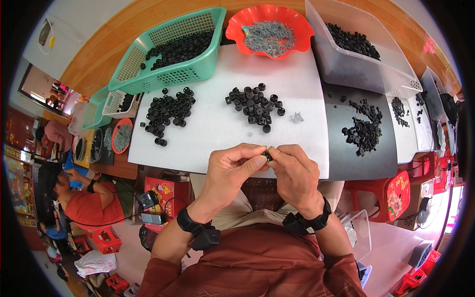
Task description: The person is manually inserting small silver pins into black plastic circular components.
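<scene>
Just over the near edge of the white sheet (pixel 213 123), my hands meet at the fingertips. My left hand (pixel 231 169) and my right hand (pixel 298 174) both pinch one small black plastic part (pixel 267 155), mostly hidden by the fingers. Beyond them lies a heap of short black cylindrical parts (pixel 255 105), some showing a hole in the end. Another heap of similar black parts (pixel 170 110) sits to the left. A few thin grey metal pins (pixel 297 118) lie right of the middle heap.
Along the back stand a green basket (pixel 198 74) of black parts, a red scalloped bowl (pixel 304 32) of grey pins and a clear bin (pixel 356 74). Smaller black pieces (pixel 363 131) lie on a dark mat (pixel 341 158) at right. A person in red (pixel 101 205) sits at left.
</scene>
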`<state>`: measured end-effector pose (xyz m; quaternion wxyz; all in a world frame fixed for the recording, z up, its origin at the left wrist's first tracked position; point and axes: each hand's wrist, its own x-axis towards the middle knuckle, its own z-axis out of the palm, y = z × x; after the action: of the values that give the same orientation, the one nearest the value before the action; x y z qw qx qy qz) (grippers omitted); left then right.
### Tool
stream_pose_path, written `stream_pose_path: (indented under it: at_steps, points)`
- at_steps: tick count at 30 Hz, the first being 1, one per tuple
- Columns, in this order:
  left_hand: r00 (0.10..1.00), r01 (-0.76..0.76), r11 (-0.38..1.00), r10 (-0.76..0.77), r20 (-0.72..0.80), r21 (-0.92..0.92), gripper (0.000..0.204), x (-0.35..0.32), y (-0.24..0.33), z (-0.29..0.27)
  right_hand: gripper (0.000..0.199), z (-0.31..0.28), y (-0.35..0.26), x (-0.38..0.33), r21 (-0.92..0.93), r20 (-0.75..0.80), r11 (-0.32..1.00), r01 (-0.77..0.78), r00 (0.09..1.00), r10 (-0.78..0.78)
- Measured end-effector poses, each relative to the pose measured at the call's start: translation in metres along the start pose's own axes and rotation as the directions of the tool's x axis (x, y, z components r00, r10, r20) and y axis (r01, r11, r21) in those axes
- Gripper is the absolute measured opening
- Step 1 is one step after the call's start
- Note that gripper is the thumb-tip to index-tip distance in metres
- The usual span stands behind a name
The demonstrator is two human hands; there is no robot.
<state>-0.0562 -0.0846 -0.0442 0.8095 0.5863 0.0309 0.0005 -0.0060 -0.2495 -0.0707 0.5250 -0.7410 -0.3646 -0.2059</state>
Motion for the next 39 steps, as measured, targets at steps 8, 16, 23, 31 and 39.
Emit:
stream_pose_path:
  at_steps: [8, 16, 23, 31, 39]
  points:
    - [1.0, -0.002, 1.0, 0.002, -0.004, 0.009, 0.021, -0.001, -0.002, 0.0, 0.031, -0.004, -0.003, 0.005, 0.035, 0.028, 0.999, -0.02, 0.999, 0.019]
    - [0.999, 0.017, 1.0, -0.017, -0.043, 0.005, 0.019, -0.008, -0.004, 0.007, 0.026, -0.003, -0.001, 0.001, -0.016, 0.057, 1.0, -0.018, 0.998, 0.019]
    - [0.999, -0.018, 1.0, 0.017, -0.043, -0.023, 0.019, -0.012, -0.007, 0.003, 0.026, 0.0, -0.003, 0.001, -0.017, 0.061, 1.0, -0.001, 0.998, 0.002]
    - [0.995, 0.032, 0.992, -0.044, -0.095, -0.119, 0.019, -0.018, -0.002, 0.002, 0.039, -0.006, -0.008, 0.006, -0.004, 0.22, 0.999, -0.042, 0.975, 0.042]
    - [0.992, -0.023, 0.998, 0.031, -0.124, 0.067, 0.019, -0.022, -0.004, -0.005, 0.027, -0.041, 0.006, 0.027, -0.051, 0.24, 0.971, -0.233, 0.941, 0.238]
